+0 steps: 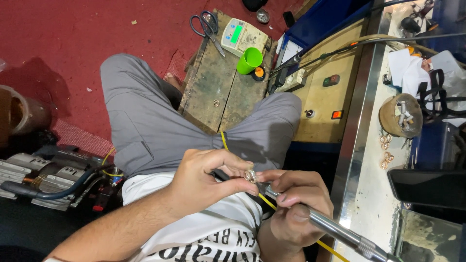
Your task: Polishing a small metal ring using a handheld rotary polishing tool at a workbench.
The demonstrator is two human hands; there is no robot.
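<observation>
My left hand (206, 180) pinches a small silver ring (251, 175) between thumb and fingers, over my lap. My right hand (297, 206) grips a long metal handpiece tool (340, 230), and its tip meets the ring. A thin yellow cable (266, 202) runs under both hands. I sit with grey trousers (145, 121) on and my knees spread.
A worn wooden block (213, 82) between my knees bears scissors (208, 26), a small digital scale (239, 36), a green cup (250, 59) and a loose ring (216, 103). A workbench with a steel edge (357, 136) stands right, with small copper pieces (386, 150). A machine (43, 177) lies left.
</observation>
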